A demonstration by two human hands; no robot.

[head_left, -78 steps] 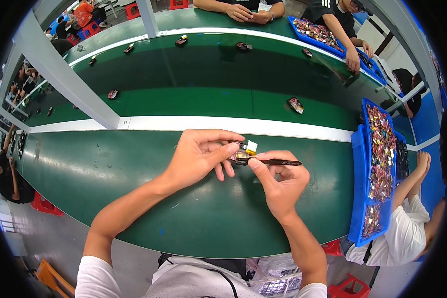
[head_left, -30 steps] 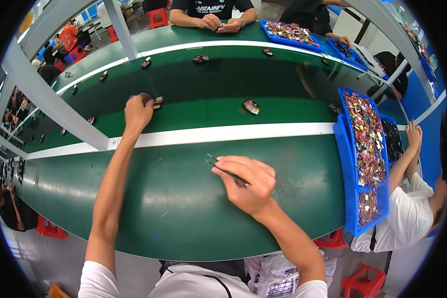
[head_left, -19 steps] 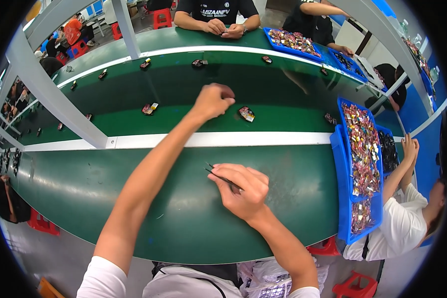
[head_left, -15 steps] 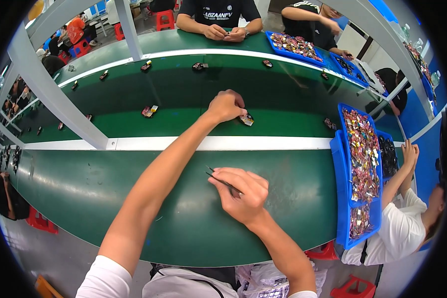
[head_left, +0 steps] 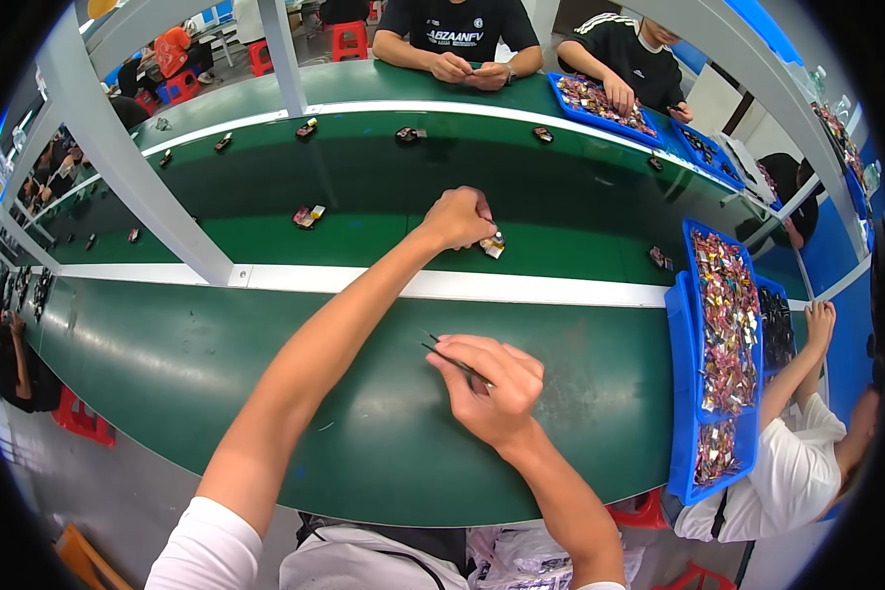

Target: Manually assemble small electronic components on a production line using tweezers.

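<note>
My left hand reaches across the white rail onto the green conveyor belt. Its fingertips are pinched at the edge of a small dark part with a yellow and white piece, which rests on the belt. Held over the green worktop nearer to me, my right hand is closed around a pair of dark tweezers. The tweezers' thin tips point left and touch nothing. Another dark part with a yellow tag lies farther left on the belt.
At my right stand stacked blue trays heaped with small colourful parts. A grey metal post rises from the rail on the left. Several similar parts lie along the far lane. Co-workers sit opposite and at the right, beside another blue tray.
The whole view has shifted and tilted slightly. My left hand stays at the same part, and my right hand keeps the tweezers. Opposite, the co-worker at right has lowered a raised hand into the tray.
</note>
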